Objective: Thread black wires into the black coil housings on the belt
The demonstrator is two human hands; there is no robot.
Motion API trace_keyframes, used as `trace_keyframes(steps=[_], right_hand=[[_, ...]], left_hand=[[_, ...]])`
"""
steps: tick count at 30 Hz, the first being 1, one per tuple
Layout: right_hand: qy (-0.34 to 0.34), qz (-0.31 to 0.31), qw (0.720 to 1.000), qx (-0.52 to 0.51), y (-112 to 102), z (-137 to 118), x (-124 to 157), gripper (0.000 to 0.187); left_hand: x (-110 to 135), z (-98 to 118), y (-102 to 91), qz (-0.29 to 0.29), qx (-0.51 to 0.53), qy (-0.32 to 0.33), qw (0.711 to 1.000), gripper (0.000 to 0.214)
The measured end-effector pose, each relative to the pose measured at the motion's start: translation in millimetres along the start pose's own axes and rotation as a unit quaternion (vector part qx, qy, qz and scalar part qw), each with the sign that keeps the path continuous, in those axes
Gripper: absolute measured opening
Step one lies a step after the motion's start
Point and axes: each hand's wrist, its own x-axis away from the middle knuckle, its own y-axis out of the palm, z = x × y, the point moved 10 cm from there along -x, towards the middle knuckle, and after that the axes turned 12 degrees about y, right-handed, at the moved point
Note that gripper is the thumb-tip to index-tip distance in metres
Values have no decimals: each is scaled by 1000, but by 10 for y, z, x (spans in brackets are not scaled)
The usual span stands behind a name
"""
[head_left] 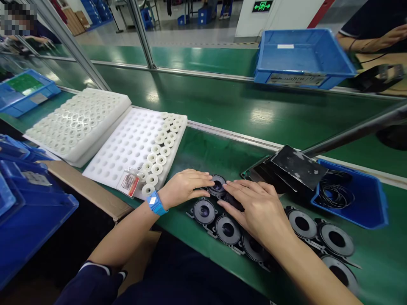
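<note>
Several round black speaker frames with grey centres (228,229) lie in rows on the green bench top (203,152) in front of me. My left hand (182,187), with a blue wrist strap (154,203), pinches one frame (218,185) at the back of the group. My right hand (254,207) lies flat over the neighbouring frames, its fingertips touching that same frame. A white foam tray (127,148) with a column of white rings (160,149) sits to the left, a small bagged label (129,183) on its near edge.
A second foam tray (76,123) of rings lies further left. A stack of black trays (288,169) and a blue bin of black wire rings (349,192) sit at right. An empty blue crate (302,55) rests beyond the conveyor belt. Another person's arm (372,40) shows at top right.
</note>
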Motion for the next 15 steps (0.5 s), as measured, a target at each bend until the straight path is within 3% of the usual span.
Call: trace_keyframes(steps=[6, 15], right_hand=[[-13, 24, 1000, 11, -34, -78, 56, 17], [-38, -8, 999, -10, -23, -154, 111, 21]], left_hand=[[-10, 179, -41, 62, -36, 48, 996, 10], [-25, 228, -19, 26, -46, 70, 996, 8]])
